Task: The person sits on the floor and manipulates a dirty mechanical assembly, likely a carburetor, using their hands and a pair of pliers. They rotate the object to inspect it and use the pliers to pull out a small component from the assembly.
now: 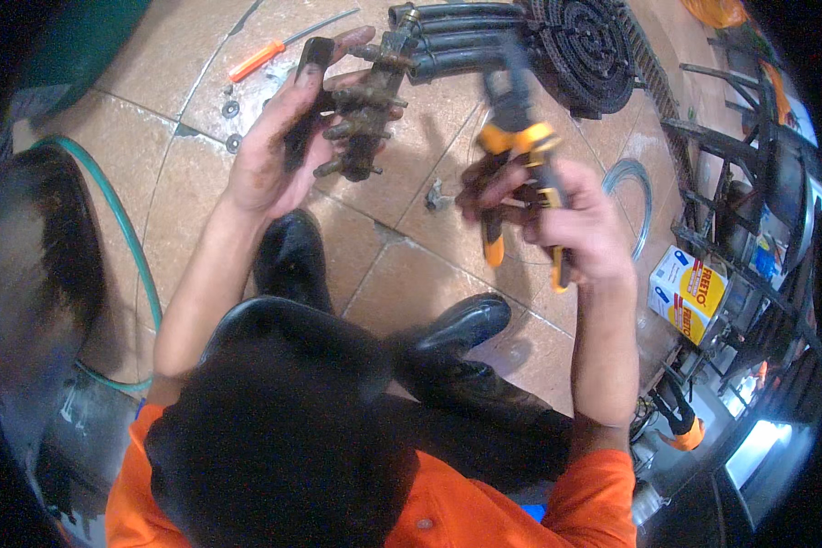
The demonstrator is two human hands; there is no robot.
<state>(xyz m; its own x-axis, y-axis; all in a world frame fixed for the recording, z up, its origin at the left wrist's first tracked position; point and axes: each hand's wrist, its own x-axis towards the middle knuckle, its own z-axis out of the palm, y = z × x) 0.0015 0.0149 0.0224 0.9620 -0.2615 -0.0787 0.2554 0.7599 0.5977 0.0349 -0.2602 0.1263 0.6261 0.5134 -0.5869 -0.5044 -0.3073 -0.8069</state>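
Observation:
My left hand [267, 151] is wrapped round a grimy dark metal manifold [365, 119] with several brass-coloured valve stubs along it. A flat dark bar [309, 96] also lies in that hand; whether it joins the manifold I cannot tell. To the right, my right hand [580, 219] grips pliers [519, 137] with black and yellow handles, their jaws pointing away from me and smeared by motion. The pliers and the manifold are apart. Just beyond them on the tiles lies a round black burner [586, 57] with several black pipes [466, 41] leading towards the manifold.
An orange-handled screwdriver [258, 60] and small washers [232, 109] lie at the far left. A small metal piece [437, 195] and a wire coil [647, 205] are on the floor. A green hose [123, 219] curves left. At right stand a yellow-white box [690, 292] and dark racks [740, 151].

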